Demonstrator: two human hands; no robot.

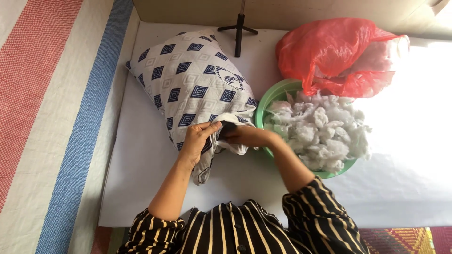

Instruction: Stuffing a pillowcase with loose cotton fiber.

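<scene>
A plump white pillow cover (pixel 193 80) with dark blue square patterns lies on a white sheet. Its open end faces me. My left hand (pixel 197 140) grips the edge of that opening and holds it apart. My right hand (pixel 245 135) reaches into the opening, fingers hidden inside the cloth; whether it carries stuffing I cannot tell. Just right of my right hand stands a green basin (pixel 263 101) heaped with white fibre stuffing (pixel 322 131).
A red plastic bag (pixel 334 51) with more white stuffing lies behind the basin. A small black tripod (pixel 239 29) stands at the far edge of the white sheet (pixel 141 160). A striped woven mat (pixel 56 117) lies to the left. My sleeves are black with pale stripes.
</scene>
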